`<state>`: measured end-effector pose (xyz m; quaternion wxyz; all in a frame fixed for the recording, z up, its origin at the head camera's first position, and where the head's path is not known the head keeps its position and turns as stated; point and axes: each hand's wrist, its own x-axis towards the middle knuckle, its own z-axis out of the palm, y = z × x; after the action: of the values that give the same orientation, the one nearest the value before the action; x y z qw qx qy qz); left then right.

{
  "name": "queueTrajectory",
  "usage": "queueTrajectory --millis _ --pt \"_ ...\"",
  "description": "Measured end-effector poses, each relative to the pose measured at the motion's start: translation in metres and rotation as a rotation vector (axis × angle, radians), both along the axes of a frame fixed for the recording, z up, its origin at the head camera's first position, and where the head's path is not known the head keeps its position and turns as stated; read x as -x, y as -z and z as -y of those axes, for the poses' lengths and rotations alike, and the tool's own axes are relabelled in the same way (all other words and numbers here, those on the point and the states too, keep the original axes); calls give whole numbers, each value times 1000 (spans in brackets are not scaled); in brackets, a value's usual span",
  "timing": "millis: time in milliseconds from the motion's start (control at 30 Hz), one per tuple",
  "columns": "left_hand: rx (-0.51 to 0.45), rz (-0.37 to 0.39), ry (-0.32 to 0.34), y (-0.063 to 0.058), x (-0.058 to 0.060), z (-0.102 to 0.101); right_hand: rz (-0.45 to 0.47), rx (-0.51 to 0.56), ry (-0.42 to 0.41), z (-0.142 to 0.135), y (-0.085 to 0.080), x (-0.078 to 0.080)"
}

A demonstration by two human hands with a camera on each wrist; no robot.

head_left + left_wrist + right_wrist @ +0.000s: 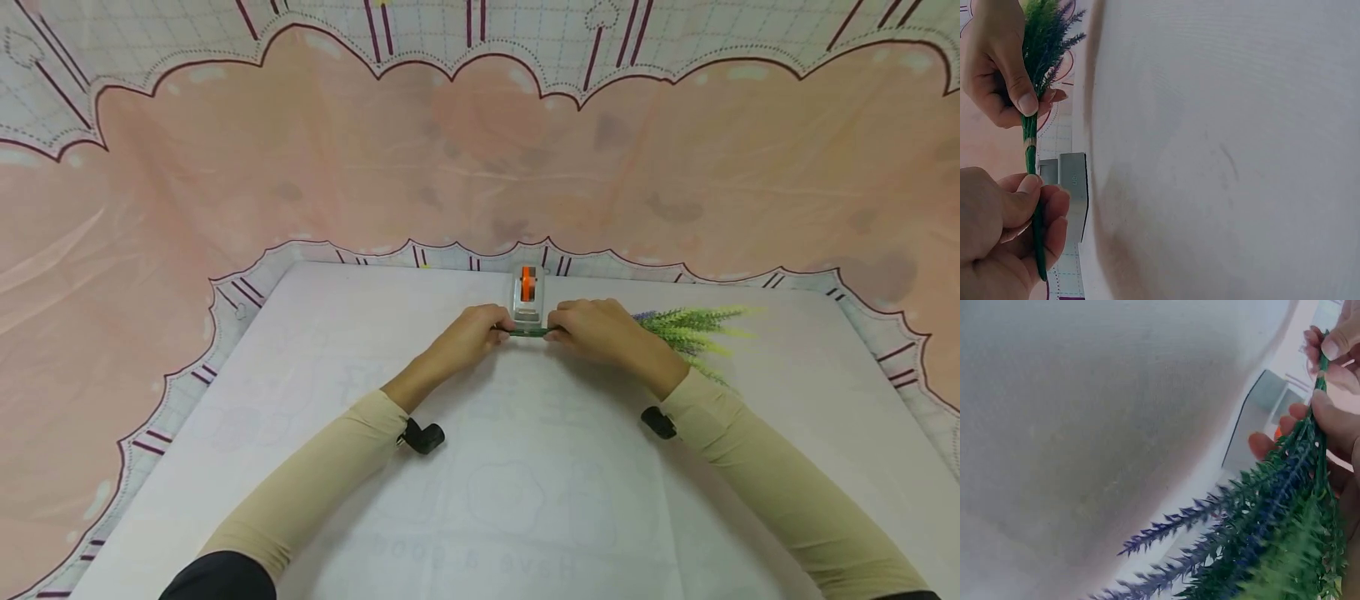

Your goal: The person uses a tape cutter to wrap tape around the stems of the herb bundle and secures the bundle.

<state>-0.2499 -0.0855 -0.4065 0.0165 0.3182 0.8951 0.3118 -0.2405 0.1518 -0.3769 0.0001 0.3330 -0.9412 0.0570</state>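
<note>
A bunch of artificial lavender (693, 332) with green and purple sprigs is held sideways between both hands, just above the white tabletop. My left hand (474, 332) pinches the bare end of its green stems (1039, 240) between thumb and fingers. Closer to the blossoms, my right hand (600, 329) grips the stems, with the sprigs spreading out past its wrist. Between the two hands a tan band (1030, 143) circles the stems. Right behind them stands a grey tape dispenser (528, 317) with an orange wheel, partly hidden by fingers in the wrist views.
The white table (480, 450) has faint print showing through its surface. Its far edge lies just beyond the dispenser, bordered by a scalloped patterned cloth (480, 167). A black wrist camera (423, 437) sits at the left cuff and another black camera (658, 422) at the right.
</note>
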Motion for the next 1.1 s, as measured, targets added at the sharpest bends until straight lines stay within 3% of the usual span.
queueTrajectory --millis 633,867,1100 --pt "44 -11 -38 4 3 -2 -32 -60 57 9 5 2" --pt "47 -72 -62 2 5 -1 -84 -59 25 9 7 0" --pt "11 -25 -90 4 7 1 -72 -20 24 12 6 1"
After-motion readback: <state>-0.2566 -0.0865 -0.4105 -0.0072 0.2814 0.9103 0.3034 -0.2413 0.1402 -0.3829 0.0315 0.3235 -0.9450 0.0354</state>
